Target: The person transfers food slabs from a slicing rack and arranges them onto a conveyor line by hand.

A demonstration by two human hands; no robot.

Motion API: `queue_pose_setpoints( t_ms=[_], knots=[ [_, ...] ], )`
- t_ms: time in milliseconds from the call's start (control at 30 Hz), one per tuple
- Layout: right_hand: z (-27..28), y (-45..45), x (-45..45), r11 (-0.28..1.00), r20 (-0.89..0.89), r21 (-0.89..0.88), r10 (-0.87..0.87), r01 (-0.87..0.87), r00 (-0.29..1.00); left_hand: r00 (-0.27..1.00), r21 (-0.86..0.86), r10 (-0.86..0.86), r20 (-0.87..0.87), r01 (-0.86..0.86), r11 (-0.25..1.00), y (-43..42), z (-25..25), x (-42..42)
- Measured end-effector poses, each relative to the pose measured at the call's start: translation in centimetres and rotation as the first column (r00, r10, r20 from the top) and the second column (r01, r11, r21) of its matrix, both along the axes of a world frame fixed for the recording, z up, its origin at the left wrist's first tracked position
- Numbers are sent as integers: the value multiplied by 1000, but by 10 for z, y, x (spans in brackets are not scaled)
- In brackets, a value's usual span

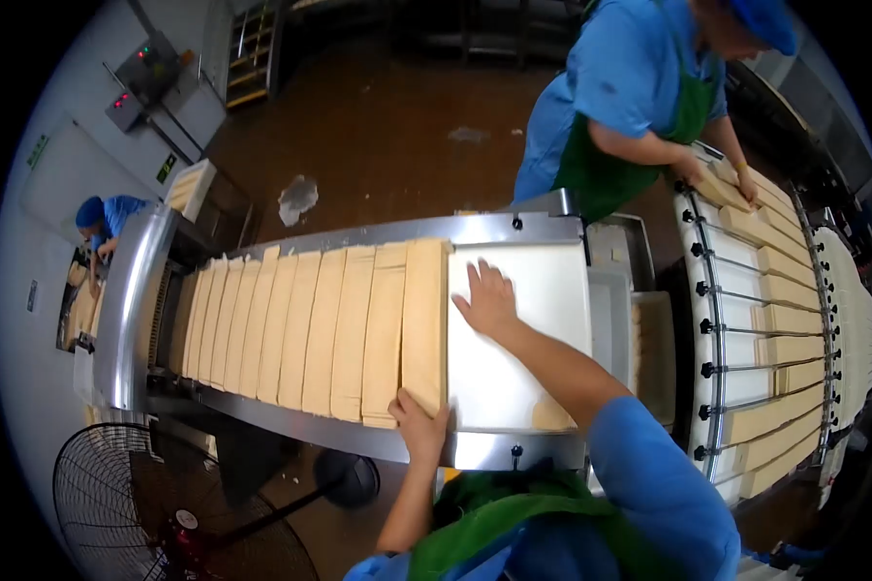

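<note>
Long pale-yellow slabs (329, 329) lie side by side across a steel-edged conveyor. At the right end of the row, one slab (424, 324) sits slightly raised against its neighbour. My left hand (421, 426) is at the near end of that slab, its fingers and thumb spread around the end. My right hand (489, 302) is over the white surface (523, 368) just right of the slab, fingers spread and holding nothing. A small pale-yellow piece (550, 414) lies partly under my right forearm.
A co-worker (630, 107) in a green apron handles slabs on a second conveyor (736, 358) at right. Grey bins (654, 339) stand between the conveyors. A fan (179, 513) is at lower left, a steel machine housing (140, 310) at left, and another person (111, 218) beyond it.
</note>
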State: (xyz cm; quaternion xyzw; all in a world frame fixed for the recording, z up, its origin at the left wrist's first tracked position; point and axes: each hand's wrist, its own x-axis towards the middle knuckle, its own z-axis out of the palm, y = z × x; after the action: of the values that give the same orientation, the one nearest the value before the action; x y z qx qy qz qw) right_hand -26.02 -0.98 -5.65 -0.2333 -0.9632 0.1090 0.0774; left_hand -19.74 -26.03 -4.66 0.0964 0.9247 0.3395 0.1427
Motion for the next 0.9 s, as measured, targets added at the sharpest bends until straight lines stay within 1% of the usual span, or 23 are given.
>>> queue_pose_setpoints(
  t_ms=[67, 133, 200, 233, 300, 333, 367, 400, 467, 533, 567, 600, 633, 667, 700, 733, 767, 800, 867, 900],
  knots=[
    [24, -7, -32, 991, 116, -136, 8, 8, 993, 1000, -40, -27, 10, 27, 999, 5, 3, -1],
    [30, -13, -59, 989, 159, -146, 24, 0, 987, 998, -87, -62, 26, 64, 994, 5, 4, -2],
    [21, -17, -83, 984, 98, -175, 30, -13, 995, 994, -157, -105, 16, 106, 982, 7, 5, -3],
    [24, -20, -89, 985, 131, -173, 30, -7, 991, 990, -160, -138, -40, 130, 978, 7, 2, -3],
    [22, -22, -100, 990, 187, -142, 9, 17, 982, 989, -174, -149, 0, 147, 974, 8, 8, -6],
    [21, -24, -99, 988, 204, -151, 5, 26, 979, 987, -173, -162, 16, 162, 972, 9, 9, -5],
    [26, -24, -99, 981, 264, -192, 17, 36, 964, 985, -164, -174, -19, 169, 972, 8, 4, -5],
    [32, -21, -99, 972, 318, -228, 25, 51, 948, 982, -161, -187, -12, 182, 970, 8, 3, -4],
    [37, -18, -93, 973, 313, -205, -40, 108, 949, 985, -183, -173, -9, 168, 969, 10, 1, -2],
    [52, -6, -79, 925, 398, -286, -124, 251, 909, 975, -147, -221, -31, 215, 966, 9, -2, -2],
    [63, 2, -66, 892, 415, -287, -213, 349, 885, 974, -123, -228, 4, 227, 966, 9, -1, -2],
    [75, 12, -49, 876, 422, -278, -257, 394, 869, 970, -101, -238, 39, 241, 965, 11, 2, -2],
    [87, 24, -33, 846, 457, -303, -275, 439, 846, 966, -26, -249, 71, 251, 968, 14, 6, -1],
    [92, 37, -16, 812, 487, -328, -292, 482, 823, 952, -14, -299, 71, 301, 954, 19, 13, -1],
    [88, 51, 0, 817, 477, -287, -331, 500, 814, 924, 34, -370, 94, 368, 929, 26, 18, 1],
    [79, 62, 14, 796, 470, -274, -379, 540, 797, 891, 83, -440, 114, 433, 898, 34, 21, 4],
    [67, 70, 27, 829, 423, -183, -420, 529, 803, 878, 104, -443, 183, 431, 897, 44, 24, 9],
    [59, 76, 43, 852, 377, -87, -451, 516, 809, 856, 114, -485, 179, 472, 874, 57, 30, 15],
    [48, 87, 76, 785, 323, -134, -543, 605, 775, 882, -84, -369, 293, 408, 909, 80, 41, 26],
    [51, 88, 97, 666, 202, -284, -662, 690, 722, 898, -102, -363, 250, 397, 912, 88, 38, 34]
  ],
)
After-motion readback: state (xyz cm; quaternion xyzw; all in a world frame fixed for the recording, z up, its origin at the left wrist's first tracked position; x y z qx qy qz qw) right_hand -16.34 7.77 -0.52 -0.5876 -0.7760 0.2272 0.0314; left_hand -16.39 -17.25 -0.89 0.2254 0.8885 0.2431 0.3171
